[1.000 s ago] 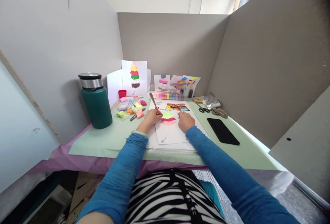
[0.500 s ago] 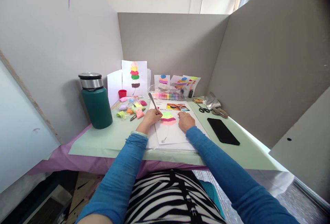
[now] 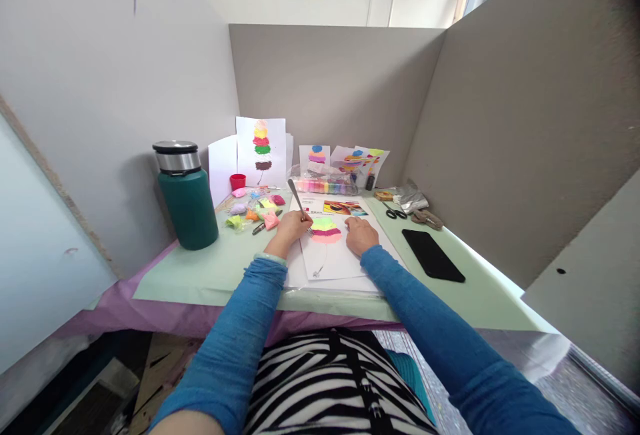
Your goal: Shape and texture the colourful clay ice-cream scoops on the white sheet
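A metal fork [image 3: 295,195] is gripped in my left hand [image 3: 289,231], its handle pointing up and its tines down at the left edge of a layered shape [image 3: 326,231] in green, dark red and pink. That shape lies on a white sheet [image 3: 345,263] with a thin drawn line below it. My right hand [image 3: 361,236] rests on the right side of the sheet, its fingers curled; whether anything is under them is hidden. A printed picture [image 3: 345,208] shows at the top of the sheet.
To the left stand a green bottle [image 3: 189,205], a red cup [image 3: 237,182] and several small colourful packets [image 3: 252,215]. Propped pictures [image 3: 261,151] line the back. On the right lie black scissors [image 3: 395,213], a brown cloth item [image 3: 427,219] and a black phone [image 3: 433,255].
My left hand and the fork have shifted very slightly to the left. My right hand has stayed in place.
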A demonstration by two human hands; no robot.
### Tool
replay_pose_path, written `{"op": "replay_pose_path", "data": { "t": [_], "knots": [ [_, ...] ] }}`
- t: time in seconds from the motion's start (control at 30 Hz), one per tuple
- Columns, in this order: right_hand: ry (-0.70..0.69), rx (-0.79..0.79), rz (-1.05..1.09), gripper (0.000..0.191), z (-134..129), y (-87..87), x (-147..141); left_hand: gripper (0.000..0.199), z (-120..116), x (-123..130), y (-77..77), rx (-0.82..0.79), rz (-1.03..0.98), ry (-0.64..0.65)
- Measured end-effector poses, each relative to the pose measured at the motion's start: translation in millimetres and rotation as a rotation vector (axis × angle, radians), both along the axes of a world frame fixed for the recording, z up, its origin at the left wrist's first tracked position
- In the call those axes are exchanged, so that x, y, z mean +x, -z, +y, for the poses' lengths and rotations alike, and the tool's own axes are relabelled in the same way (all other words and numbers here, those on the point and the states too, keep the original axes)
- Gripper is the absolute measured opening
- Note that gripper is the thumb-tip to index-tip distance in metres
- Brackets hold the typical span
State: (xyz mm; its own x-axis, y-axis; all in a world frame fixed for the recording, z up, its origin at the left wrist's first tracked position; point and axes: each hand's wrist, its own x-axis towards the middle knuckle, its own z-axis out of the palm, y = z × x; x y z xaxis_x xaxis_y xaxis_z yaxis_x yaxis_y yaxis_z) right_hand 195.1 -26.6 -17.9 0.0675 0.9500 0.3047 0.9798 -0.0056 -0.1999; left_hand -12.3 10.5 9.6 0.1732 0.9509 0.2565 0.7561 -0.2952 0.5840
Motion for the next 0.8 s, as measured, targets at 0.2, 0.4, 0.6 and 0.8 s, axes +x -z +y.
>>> {"op": "replay_pose_path", "data": {
  "t": [0.2,0.4,0.6,0.8],
  "knots": [
    [-0.004,0.010,-0.010,0.034,0.8,1.4,0.6,0.018,2.0,-0.8,1.1,0.037,-0.012,-0.059],
    [-0.004,0.002,-0.021,0.034,1.5,1.5,0.8,0.019,-1.6,0.2,-2.7,-0.023,-0.012,0.037],
    [0.000,0.010,-0.020,0.032,1.0,1.6,0.5,0.018,-3.2,0.5,-1.9,-0.050,0.025,0.071],
    [-0.001,0.013,-0.018,0.033,1.5,2.4,0.9,0.017,0.0,0.8,1.5,0.002,0.033,0.041]
  ]
}}
